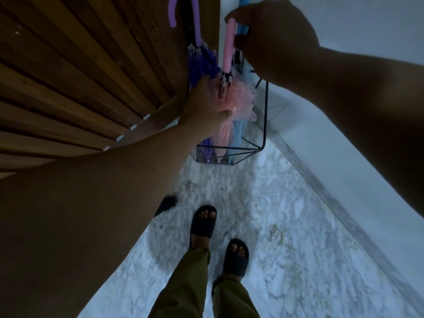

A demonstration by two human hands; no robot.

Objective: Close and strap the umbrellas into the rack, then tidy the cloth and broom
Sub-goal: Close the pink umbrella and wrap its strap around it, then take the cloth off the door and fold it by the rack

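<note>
A: Where is your right hand (273, 35)?

B: High up by the white wall (367, 31). Your fingers are curled round the top of the pink umbrella handle (230, 45), and a blue handle (243, 19) sits just behind it under the same hand. Whether you grip both or only the pink one, I cannot tell.

A: And your left hand (206, 104)?

B: Lower down, reaching in from the left. It wraps the gathered canopy of the pink umbrella (238, 99), thumb on the near side and fingers hidden behind the folds. It holds the fabric bunched.

A: Which way does the umbrella run?

B: Its long axis stands about upright, handle at the top under your right hand, tip down inside the black wire rack (265, 125). The rack stands on the marble floor (286, 226) in the corner between the wooden slatted door (80, 76) and the wall.

A: What else is in the rack?

B: A purple umbrella (202, 58) with its crook handle up against the door, left of the pink one, and a pale blue umbrella (237, 134) to the right, both closed and standing the same way.

A: And below you?

B: Your feet in dark sandals (204, 221) on the marble.
</note>
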